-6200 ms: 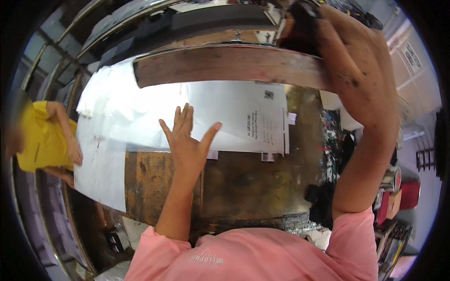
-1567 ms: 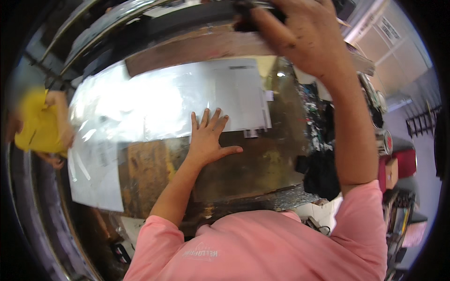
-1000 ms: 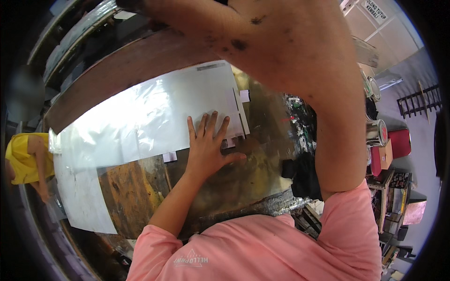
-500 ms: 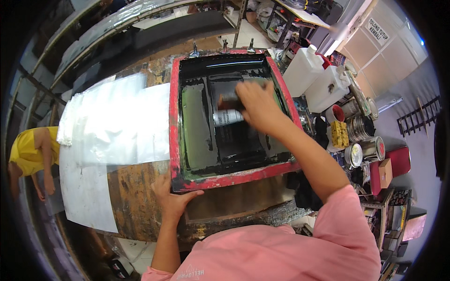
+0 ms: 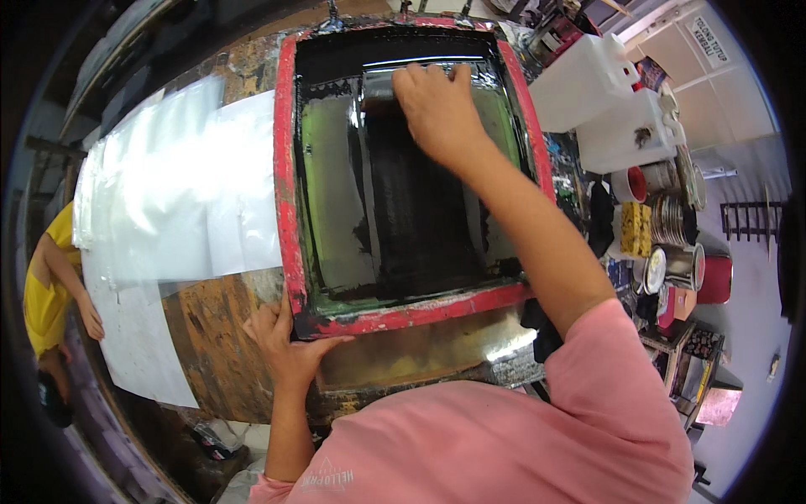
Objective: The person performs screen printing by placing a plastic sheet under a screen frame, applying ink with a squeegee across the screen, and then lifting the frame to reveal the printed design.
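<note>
A screen printing frame (image 5: 285, 181) with red wooden sides lies in front of me. Its greenish mesh (image 5: 332, 202) carries a broad black band of wet ink (image 5: 420, 218) down the middle. At the far end, my right hand (image 5: 437, 105) grips a squeegee (image 5: 379, 91) from above, its blade against the mesh. Most of the squeegee's handle is hidden under my fingers. My left hand (image 5: 290, 340) holds the near left corner of the frame, thumb along the near side and fingers curled at the left side.
Clear plastic sheets and white sheets (image 5: 168, 193) cover the left of the stained wooden table (image 5: 210, 336). White jerrycans (image 5: 579, 84), paint cans (image 5: 688, 265) and a yellow sponge (image 5: 635, 228) crowd the right. Hinge clamps (image 5: 333, 17) stand behind the frame. A person in yellow (image 5: 50, 277) is at far left.
My right hand has moved the squeegee away from me, from the middle of the mesh to its far end. The left hand stays at the corner. My view has shifted slightly.
</note>
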{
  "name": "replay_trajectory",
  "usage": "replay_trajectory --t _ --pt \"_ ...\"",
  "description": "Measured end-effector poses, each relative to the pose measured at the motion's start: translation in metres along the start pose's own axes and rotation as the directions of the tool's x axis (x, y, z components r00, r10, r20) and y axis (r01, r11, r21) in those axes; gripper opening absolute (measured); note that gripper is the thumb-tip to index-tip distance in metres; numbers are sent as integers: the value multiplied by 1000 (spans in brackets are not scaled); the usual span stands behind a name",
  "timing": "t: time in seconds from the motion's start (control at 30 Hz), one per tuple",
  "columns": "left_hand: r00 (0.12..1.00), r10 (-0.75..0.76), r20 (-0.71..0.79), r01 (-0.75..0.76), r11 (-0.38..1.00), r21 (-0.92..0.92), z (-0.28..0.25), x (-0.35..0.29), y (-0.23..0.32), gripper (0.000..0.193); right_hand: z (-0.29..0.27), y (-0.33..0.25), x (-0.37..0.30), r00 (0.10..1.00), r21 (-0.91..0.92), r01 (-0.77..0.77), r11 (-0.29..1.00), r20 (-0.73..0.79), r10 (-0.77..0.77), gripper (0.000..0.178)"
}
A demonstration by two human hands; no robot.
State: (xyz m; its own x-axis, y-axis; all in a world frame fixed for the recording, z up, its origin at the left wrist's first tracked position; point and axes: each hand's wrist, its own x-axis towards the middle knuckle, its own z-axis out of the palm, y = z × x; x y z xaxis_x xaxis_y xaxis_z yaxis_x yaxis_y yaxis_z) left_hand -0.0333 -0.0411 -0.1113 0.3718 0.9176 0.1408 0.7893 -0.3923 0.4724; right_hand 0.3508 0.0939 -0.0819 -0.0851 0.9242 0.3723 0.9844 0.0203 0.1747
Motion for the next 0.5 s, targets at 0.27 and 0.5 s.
replay_trajectory --t 0.27,0.5 --pt "992 42 -122 -44 999 -13 6 2 1 99 -102 -77 -140 992 124 14 992 120 -29 22" --pt "993 -11 -121 10 1000 -10 -4 1 12 97 -144 -85 -155 988 208 -50 977 151 18 35"
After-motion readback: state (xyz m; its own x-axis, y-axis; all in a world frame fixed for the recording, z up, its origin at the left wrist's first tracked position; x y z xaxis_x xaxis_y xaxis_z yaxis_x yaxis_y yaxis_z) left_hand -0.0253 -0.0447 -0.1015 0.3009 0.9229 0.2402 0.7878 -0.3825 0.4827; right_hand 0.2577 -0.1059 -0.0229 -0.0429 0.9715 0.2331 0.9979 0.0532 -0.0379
